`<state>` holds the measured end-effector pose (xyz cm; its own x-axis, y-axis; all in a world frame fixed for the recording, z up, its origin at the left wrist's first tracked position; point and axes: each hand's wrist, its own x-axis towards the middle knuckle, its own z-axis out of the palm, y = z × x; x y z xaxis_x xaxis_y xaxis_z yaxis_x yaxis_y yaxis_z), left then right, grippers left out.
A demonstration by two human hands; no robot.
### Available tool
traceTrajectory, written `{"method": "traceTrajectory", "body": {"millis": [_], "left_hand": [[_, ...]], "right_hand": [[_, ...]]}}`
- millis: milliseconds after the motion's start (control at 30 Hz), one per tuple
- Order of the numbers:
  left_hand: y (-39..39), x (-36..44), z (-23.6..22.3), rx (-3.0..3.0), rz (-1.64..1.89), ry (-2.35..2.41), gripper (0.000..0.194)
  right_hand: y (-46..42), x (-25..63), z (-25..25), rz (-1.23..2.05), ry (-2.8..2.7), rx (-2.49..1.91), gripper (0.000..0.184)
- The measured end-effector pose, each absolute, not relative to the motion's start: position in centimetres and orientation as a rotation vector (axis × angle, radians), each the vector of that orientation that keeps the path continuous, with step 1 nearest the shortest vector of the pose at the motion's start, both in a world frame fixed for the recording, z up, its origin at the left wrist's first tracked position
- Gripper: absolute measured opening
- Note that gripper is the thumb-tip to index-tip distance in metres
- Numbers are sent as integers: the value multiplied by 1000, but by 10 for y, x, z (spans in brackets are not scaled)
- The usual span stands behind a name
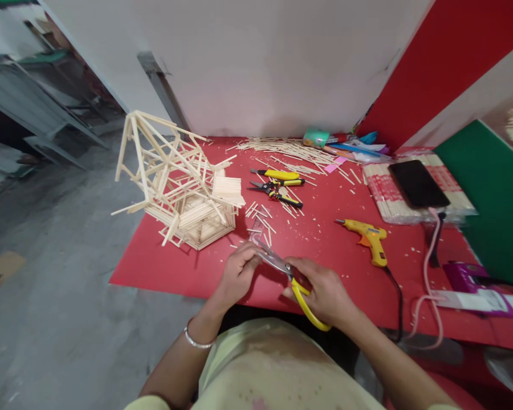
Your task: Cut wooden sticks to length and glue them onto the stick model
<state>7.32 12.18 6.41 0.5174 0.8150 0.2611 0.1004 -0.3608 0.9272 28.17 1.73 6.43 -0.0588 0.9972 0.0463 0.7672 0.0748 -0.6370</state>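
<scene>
My right hand (322, 290) is closed around the yellow handles of a pair of scissors (277, 261), whose metal blades point up and to the left. Beside the blades, my left hand (238, 272) is closed with thumb and fingertips pressed together. What those fingers hold, if anything, is too small to make out. To the left stands a lantern-like frame of thin wooden sticks (171, 176) with a woven hexagonal base. Short cut sticks (260, 219) lie just beyond my hands.
On the red table (316, 239) lie a yellow utility knife (280, 175), cutting pliers (280, 193), a yellow glue gun (367, 236) and a long stick pile (282, 149). A phone (419, 183) rests on packed sticks (380, 193), its pink cable (427, 273) hanging near the right edge.
</scene>
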Motion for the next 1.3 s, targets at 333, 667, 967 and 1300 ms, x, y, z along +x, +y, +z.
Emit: {"method": "traceTrajectory", "body": {"millis": [333, 667, 967, 1300], "left_hand": [[127, 70, 61, 1756, 939, 665, 19], [121, 66, 63, 1510, 715, 740, 27], [116, 71, 51, 990, 903, 864, 29], [99, 102, 49, 657, 991, 696, 19]], "right_hand": [[22, 289, 72, 626, -2016, -1698, 54], [18, 289, 71, 858, -1879, -1625, 51], [23, 304, 37, 6, -1968, -2130, 48], [40, 247, 75, 869, -1388, -1536, 37]]}}
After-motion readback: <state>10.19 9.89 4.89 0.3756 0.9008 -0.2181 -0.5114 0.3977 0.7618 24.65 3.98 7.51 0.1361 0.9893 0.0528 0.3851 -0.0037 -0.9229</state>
